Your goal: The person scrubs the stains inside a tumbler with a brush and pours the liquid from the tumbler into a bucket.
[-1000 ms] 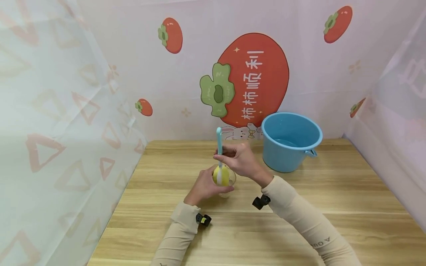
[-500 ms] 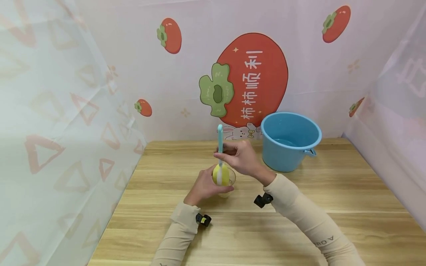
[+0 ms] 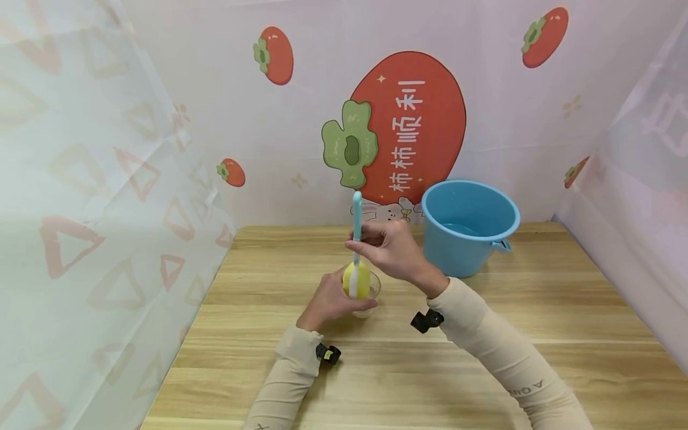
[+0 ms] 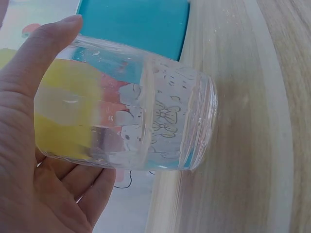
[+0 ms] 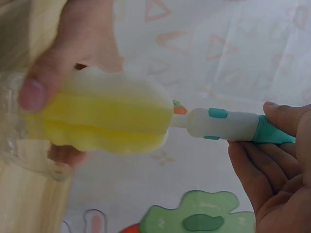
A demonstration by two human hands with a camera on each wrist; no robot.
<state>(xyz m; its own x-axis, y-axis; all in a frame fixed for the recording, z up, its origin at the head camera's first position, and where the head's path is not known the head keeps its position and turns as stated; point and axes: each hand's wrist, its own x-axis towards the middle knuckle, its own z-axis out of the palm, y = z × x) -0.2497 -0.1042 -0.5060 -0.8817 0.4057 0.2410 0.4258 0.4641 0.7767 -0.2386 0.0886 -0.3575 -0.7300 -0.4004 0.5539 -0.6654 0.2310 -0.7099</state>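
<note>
My left hand (image 3: 335,298) holds a clear glass (image 4: 170,111) upright on the wooden table, fingers and thumb wrapped round its upper part. A sponge brush with a yellow and white head (image 5: 112,114) stands partly inside the glass, its upper part above the rim. Higher up, my right hand (image 3: 391,248) pinches the teal and white brush handle (image 3: 357,218) between thumb and fingers. In the right wrist view, the thumb lies on the teal part of the handle, and the left thumb overlaps the lower sponge.
A light blue bucket (image 3: 467,233) with a side handle stands at the back right of the table (image 3: 408,382). Patterned white cloth (image 3: 301,131) hangs behind and along both sides.
My right hand has risen slightly with the brush, so the handle's top stands higher and more sponge shows above the glass. The left hand and glass stay in place.
</note>
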